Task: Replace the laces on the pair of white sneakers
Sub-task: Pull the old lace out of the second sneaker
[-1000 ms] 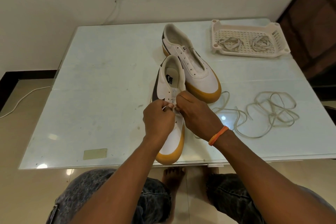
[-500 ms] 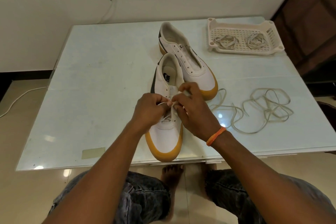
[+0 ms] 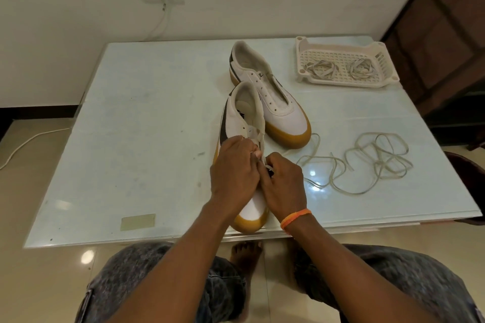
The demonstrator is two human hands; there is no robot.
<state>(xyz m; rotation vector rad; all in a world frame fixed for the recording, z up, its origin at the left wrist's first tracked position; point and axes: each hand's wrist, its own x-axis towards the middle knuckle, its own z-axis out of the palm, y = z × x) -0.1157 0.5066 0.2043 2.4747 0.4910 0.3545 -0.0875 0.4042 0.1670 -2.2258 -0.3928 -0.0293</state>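
The near sneaker lay on the glass surface right at the front edge, gum toe pointing back at the person and heel away, so its long axis ran pretty much straight out from the body. Both hands were bunched over the middle of it. The left hand sat on the left flank of the eyelet row, fingers curled in, and seemed to pinch a bit of lace near the tongue. The right hand was tucked against the right flank, fingers curled on a white loop of that same lace. Exactly which eyelet they were at, I couldn't tell, the knuckles hid it.

My guess is they were partway up the lacing, since the eyelets toward the heel looked bare. Those sat just beyond the fingertips, further from the body, so the lace has to travel away from the person, and both hands were about equally close.

The second sneaker sat just behind, unlaced, angled off to the right. Loose laces sprawled to the right of the hands, and a white tray with two coiled laces sat at the far right corner.
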